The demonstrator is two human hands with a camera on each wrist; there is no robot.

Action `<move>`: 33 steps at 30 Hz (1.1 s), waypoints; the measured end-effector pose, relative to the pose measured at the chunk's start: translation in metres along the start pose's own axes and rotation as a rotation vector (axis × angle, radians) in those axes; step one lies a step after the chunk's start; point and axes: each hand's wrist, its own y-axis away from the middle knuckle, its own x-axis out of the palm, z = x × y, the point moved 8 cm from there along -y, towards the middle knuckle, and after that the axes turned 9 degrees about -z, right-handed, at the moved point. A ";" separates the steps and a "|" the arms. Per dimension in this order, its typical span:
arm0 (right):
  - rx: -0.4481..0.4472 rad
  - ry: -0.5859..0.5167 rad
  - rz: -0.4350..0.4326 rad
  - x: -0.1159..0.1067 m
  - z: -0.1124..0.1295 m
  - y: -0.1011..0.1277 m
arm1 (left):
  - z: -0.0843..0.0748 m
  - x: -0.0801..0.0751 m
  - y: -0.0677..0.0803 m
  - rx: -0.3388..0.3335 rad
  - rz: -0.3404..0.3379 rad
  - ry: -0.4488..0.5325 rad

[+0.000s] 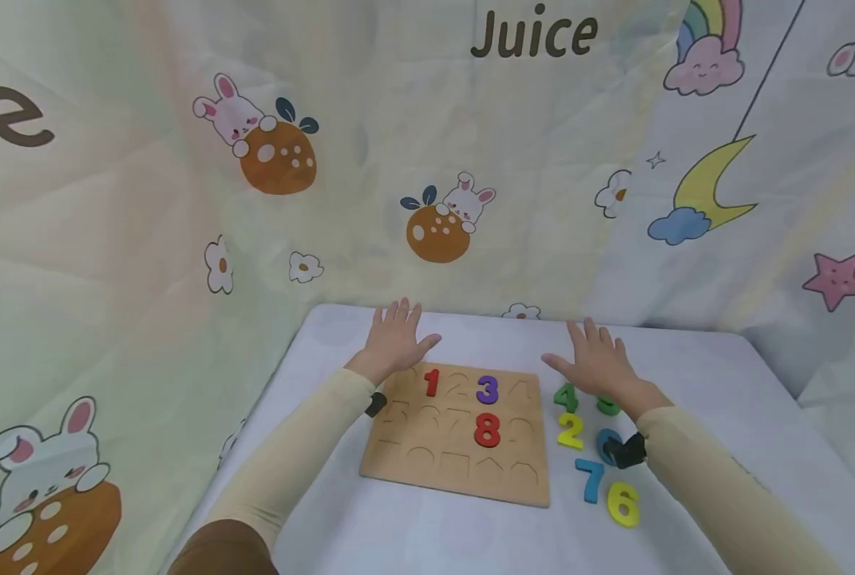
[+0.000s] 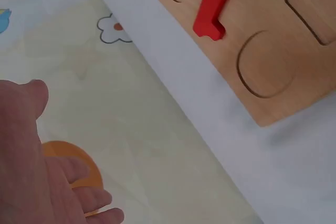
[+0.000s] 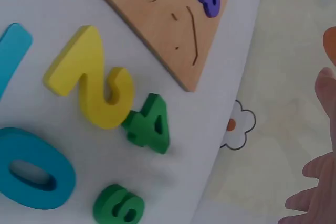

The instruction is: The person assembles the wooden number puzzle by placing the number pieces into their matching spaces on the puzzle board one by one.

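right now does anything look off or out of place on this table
Nothing is spilled or damaged. The wooden board sits slightly askew, holding only the red 1, purple 3 and red 8. The other numbers lie loose beside it, the yellow 2 touching the green 4.

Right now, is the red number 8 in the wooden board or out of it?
In. The red 8 sits within the wooden board, in its middle row, while other numbers such as the yellow 2 lie beside it.

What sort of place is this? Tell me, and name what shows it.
Likely a child's play or early-learning corner: a wooden number puzzle board lies on a white table, loose coloured numbers sit beside it, and cartoon bunny cloth hangs behind. Both hands hover open above.
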 end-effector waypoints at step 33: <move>0.039 -0.217 -0.074 0.069 -0.062 0.092 | 0.068 0.098 0.086 -0.113 0.064 0.395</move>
